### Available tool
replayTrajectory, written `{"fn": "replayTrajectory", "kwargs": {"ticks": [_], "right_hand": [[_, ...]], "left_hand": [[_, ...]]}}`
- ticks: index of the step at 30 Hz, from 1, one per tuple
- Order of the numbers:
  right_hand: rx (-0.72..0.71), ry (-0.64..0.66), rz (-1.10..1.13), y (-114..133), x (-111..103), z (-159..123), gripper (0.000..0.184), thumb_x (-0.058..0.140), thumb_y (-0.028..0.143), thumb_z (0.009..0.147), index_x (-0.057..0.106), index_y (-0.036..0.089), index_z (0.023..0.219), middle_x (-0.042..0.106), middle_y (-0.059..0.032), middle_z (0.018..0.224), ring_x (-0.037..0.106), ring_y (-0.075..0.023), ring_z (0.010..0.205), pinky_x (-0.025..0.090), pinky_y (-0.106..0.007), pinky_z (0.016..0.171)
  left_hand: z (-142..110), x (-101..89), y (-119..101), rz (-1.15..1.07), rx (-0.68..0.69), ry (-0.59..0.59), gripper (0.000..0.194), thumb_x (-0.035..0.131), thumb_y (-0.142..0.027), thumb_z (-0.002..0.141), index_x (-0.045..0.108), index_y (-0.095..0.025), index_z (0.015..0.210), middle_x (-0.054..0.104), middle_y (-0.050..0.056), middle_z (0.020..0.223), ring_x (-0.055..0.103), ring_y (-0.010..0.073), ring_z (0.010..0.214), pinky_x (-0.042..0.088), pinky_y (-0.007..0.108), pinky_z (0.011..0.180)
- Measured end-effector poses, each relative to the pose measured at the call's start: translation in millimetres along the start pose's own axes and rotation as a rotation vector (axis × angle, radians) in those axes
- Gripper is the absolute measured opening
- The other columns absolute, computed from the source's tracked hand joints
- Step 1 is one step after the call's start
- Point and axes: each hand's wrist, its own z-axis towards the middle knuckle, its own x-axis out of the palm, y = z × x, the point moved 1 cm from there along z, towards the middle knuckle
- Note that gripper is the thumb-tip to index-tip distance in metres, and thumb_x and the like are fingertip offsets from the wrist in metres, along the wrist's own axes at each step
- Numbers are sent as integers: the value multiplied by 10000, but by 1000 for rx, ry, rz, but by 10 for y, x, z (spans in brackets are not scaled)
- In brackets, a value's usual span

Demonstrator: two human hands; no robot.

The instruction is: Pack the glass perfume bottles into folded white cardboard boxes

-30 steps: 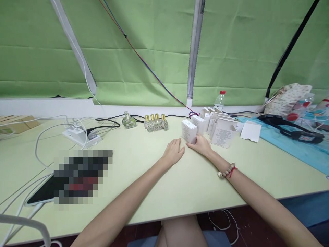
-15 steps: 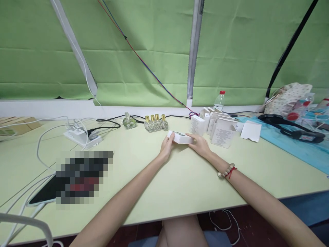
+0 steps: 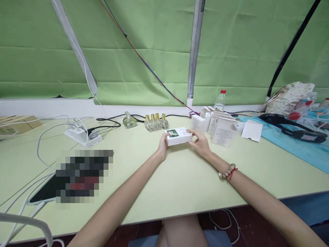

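Landmark: row of four gold-capped glass bottles (image 3: 153, 126), standing close together toward the back of the pale table (image 3: 180, 185).

White box (image 3: 179, 136): one, lying level between both hands, in front of the row and toward its right. Upper face carries a green-and-white picture at the left end; a plain long side faces the person.

Left hand (image 3: 162, 147): in front of the row, wrapped around the left end of the white box, thumb at the near corner; remaining fingers mostly hidden.

Right hand (image 3: 202, 144): in front and to the right of the row, thumb and fingers set narrow, holding the right end of the same box. Beaded bracelet (image 3: 227, 171) with red cord at the wrist.

Clear-topped bottle (image 3: 130, 122): one, near the row, to its left.

White printed cartons (image 3: 224, 133): several, upright, right of the row, some with flaps raised.

White card piece (image 3: 252, 131): right of the row, past the cartons.

Red-capped bottle (image 3: 220, 102): behind and right of the row.

Power strip (image 3: 82, 138): left of the row, plugs and cables attached.

Tablet (image 3: 42, 195): front-left of the row, screen partly pixelated.

Blue sheet (image 3: 288, 145): far right of the row.
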Motion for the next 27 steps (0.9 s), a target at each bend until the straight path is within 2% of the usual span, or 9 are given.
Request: {"fn": "replayTrajectory", "kwargs": {"ticks": [5, 11, 16, 21, 25, 27], "right_hand": [[-7, -25, 18, -17, 22, 3, 588, 626, 196, 678, 507, 197, 1254, 596, -78, 1118, 581, -153, 751, 499, -252, 515], [-51, -36, 9, -31, 42, -12, 472, 641, 243, 705, 595, 228, 1174, 621, -70, 1134, 617, -149, 704, 511, -254, 494], [-104, -57, 49, 50, 45, -39, 378, 623, 304, 754, 627, 243, 1127, 628, -66, 1146, 644, -135, 640, 506, -245, 448], [-133, -46, 90, 143, 46, -51, 378, 630, 355, 766, 631, 230, 1122, 607, -79, 1170, 641, -117, 625, 502, -233, 427], [-81, -45, 134, 217, 77, -65, 266, 595, 378, 792, 689, 240, 1000, 629, -66, 1096, 627, -126, 698, 518, -230, 472], [-73, -16, 149, 272, 105, -71, 299, 631, 391, 760, 682, 242, 1014, 622, -72, 1096, 617, -154, 796, 526, -234, 523]], "left_hand": [[-18, -18, -21, -121, -55, -63, 361, 473, -368, 614, 624, -120, 829, 690, 38, 723, 630, 206, 703, 453, 269, 623], [19, -42, -2, -284, -83, -128, 326, 509, -311, 578, 626, -130, 823, 685, 24, 704, 625, 196, 636, 448, 256, 567], [46, -79, -2, -370, -61, -165, 294, 492, -298, 584, 622, -133, 790, 673, 20, 677, 616, 180, 608, 434, 237, 533], [40, -88, -29, -408, -37, -183, 260, 466, -277, 583, 612, -133, 744, 668, 22, 670, 603, 161, 581, 432, 228, 522], [12, -69, -27, -336, -64, -163, 253, 470, -274, 569, 610, -120, 714, 663, 39, 638, 593, 171, 547, 423, 237, 503], [-1, -61, -22, -298, -91, -121, 267, 472, -271, 560, 617, -106, 712, 664, 56, 634, 596, 186, 549, 421, 245, 498]]}}
